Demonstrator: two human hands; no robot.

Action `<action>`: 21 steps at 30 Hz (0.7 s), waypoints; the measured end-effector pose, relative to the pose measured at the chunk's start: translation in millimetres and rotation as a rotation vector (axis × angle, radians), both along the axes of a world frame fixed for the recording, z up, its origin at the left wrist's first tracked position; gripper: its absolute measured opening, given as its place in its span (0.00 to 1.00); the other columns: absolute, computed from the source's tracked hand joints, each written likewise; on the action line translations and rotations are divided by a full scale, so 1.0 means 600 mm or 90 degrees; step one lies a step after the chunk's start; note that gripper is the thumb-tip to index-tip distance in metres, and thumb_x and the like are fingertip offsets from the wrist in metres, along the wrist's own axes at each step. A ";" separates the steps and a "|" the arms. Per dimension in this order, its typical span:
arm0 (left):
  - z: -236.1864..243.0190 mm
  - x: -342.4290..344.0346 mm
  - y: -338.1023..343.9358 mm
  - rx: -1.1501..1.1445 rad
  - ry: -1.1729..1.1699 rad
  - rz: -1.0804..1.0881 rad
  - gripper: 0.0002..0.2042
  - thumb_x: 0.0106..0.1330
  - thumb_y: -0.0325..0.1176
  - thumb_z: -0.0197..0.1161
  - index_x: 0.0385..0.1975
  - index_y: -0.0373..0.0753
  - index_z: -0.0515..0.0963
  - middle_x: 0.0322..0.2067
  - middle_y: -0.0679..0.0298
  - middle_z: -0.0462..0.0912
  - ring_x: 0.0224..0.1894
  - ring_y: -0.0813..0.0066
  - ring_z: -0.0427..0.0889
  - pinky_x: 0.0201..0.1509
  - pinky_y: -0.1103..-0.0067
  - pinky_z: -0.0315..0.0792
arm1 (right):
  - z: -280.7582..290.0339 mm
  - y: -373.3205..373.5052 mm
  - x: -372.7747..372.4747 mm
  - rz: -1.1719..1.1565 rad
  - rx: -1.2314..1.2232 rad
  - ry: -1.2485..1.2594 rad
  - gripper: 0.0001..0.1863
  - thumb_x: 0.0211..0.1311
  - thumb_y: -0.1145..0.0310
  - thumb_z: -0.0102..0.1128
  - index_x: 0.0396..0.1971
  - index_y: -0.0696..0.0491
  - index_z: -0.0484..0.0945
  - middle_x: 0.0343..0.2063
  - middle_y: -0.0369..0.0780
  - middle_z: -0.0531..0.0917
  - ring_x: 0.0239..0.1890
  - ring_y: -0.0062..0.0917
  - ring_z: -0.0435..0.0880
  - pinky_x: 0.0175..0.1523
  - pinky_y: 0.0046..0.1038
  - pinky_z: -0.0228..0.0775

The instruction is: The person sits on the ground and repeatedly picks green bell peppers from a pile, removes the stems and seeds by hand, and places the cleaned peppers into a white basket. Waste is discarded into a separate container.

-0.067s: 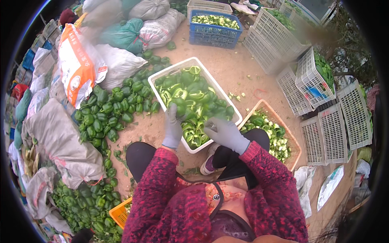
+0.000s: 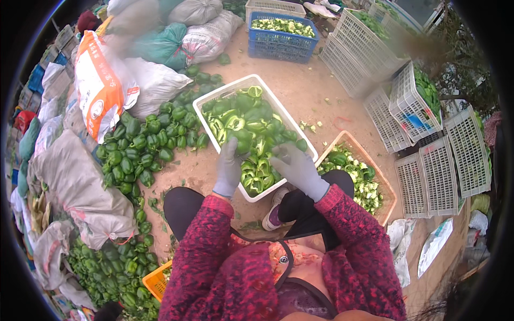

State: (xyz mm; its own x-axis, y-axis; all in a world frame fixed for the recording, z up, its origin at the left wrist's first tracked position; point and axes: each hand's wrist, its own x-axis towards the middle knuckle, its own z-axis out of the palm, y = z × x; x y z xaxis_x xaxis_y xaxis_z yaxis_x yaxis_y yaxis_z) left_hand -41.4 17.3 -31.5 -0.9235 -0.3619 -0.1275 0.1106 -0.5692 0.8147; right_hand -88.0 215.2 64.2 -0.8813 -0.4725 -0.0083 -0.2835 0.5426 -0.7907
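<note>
Over the near part of a white crate (image 2: 199, 100), my two gloved hands work close together. My left hand (image 2: 230, 168) is closed at the side of a green bell pepper (image 2: 242, 141), which lies against its fingertips. My right hand (image 2: 295, 167) is curled a little to the right, its fingers bent inward; whatever they may hold is hidden. Below and between the hands lie cut green pepper pieces (image 2: 259, 176), some showing pale insides. More whole and halved peppers fill the crate's far part.
Whole green peppers (image 2: 140, 147) are heaped on the ground at left, beside stuffed sacks (image 2: 85, 187). An orange-rimmed crate (image 2: 386, 182) of pepper cores stands at my right knee. A blue crate (image 2: 278, 45) is at the back, stacked crates (image 2: 441, 171) at right, a yellow crate (image 2: 156, 282) near left.
My right hand's fingers have risen slightly and turned farther over the crate. My left hand stays beside the same pepper. The whole view has shifted a little.
</note>
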 end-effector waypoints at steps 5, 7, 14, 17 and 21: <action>0.021 0.002 0.042 0.068 0.090 -0.247 0.27 0.80 0.54 0.50 0.66 0.37 0.69 0.57 0.60 0.78 0.57 0.71 0.80 0.59 0.70 0.77 | 0.017 -0.028 -0.055 0.093 0.088 -0.059 0.46 0.51 0.45 0.78 0.68 0.53 0.73 0.51 0.50 0.86 0.54 0.38 0.86 0.57 0.37 0.78; 0.029 -0.005 0.052 0.032 0.082 -0.192 0.27 0.82 0.54 0.47 0.66 0.36 0.69 0.55 0.60 0.79 0.54 0.72 0.81 0.58 0.74 0.78 | 0.009 -0.038 -0.071 0.146 0.109 -0.046 0.47 0.51 0.44 0.78 0.67 0.53 0.73 0.52 0.51 0.85 0.54 0.40 0.86 0.57 0.38 0.78; -0.009 -0.042 0.064 -0.162 0.095 -0.032 0.17 0.83 0.35 0.48 0.64 0.34 0.71 0.50 0.59 0.81 0.51 0.71 0.82 0.53 0.76 0.82 | -0.053 -0.028 -0.146 0.145 -0.136 -0.337 0.34 0.62 0.62 0.75 0.66 0.54 0.72 0.30 0.35 0.86 0.25 0.15 0.82 0.30 0.19 0.71; -0.031 -0.065 0.075 -0.584 0.146 0.054 0.21 0.73 0.15 0.54 0.65 0.34 0.70 0.51 0.55 0.81 0.51 0.65 0.83 0.50 0.72 0.86 | -0.099 -0.009 -0.217 0.085 -0.146 -0.360 0.30 0.66 0.57 0.70 0.63 0.56 0.74 0.23 0.31 0.80 0.19 0.13 0.72 0.23 0.21 0.59; -0.042 -0.086 0.088 0.050 0.151 -0.073 0.17 0.81 0.30 0.48 0.65 0.35 0.71 0.56 0.53 0.81 0.53 0.60 0.86 0.51 0.70 0.85 | -0.160 0.031 -0.305 0.055 -0.270 -0.520 0.26 0.72 0.51 0.61 0.60 0.54 0.75 0.33 0.34 0.84 0.27 0.18 0.80 0.30 0.24 0.70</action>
